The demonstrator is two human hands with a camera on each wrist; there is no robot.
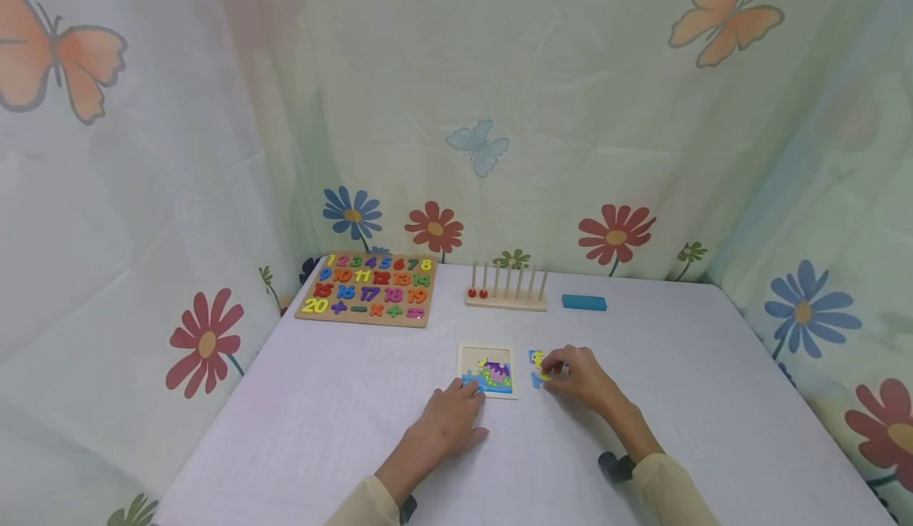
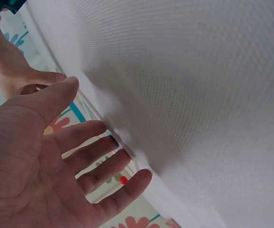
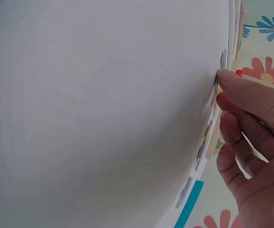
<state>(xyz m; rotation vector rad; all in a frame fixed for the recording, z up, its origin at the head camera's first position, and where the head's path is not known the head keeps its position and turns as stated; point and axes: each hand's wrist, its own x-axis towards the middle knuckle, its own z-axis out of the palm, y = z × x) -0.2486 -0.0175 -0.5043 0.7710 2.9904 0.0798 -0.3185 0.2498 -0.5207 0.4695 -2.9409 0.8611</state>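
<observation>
A small wooden jigsaw puzzle tray point(image 1: 475, 356), partly filled with blue, green and purple pieces, lies mid-table. My left hand point(image 1: 445, 423) rests at its lower left corner, fingers extended over the edge; the left wrist view shows the fingers spread and nearly straight. Right of the tray are loose puzzle pieces, among them a blue-and-yellow piece point(image 1: 536, 357) and a blue piece point(image 1: 536, 381). Over them my right hand point(image 1: 581, 375) pinches a puzzle piece point(image 3: 216, 86) between thumb and index finger, low at the tabletop. Its fingers hide part of the pieces.
A number board point(image 1: 367, 322) with colourful digits lies at the back left. Behind the tray stands a wooden peg rack point(image 1: 506, 303) with two red beads, and a teal block point(image 1: 584, 303) sits to its right. Flowered curtains point(image 1: 542, 138) surround the white table point(image 1: 321, 431).
</observation>
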